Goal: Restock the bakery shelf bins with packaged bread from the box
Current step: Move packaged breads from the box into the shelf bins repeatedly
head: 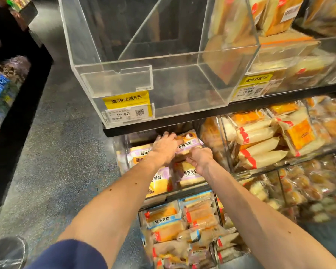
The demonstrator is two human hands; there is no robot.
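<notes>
The bread pack (190, 144) with the purple label lies tilted at the back of the clear bin (121, 152) on the middle shelf, just under the black edge of the shelf above, and it sits between my two hands. My left hand (164, 147) covers its left end, fingers bent over the far edge and holding it. My right hand (200, 159) is at its near right corner, fingers curled in tight and pinching the wrapper. Under and in front of the pack lie more purple-labelled packs (190, 174) of the same kind, reaching the bin's front rim, with one (139, 154) against the left wall. The neighbouring bin to the right holds pale packs with red stripes (260, 142). On the shelf below, near its front edge, are blue-labelled packs (163, 220). Above my hands stands a large clear bin (163, 61) with a yellow price tag (127, 102) on its front. My navy sleeve (70, 255) shows at the bottom left, over the grey speckled floor (56, 133).
</notes>
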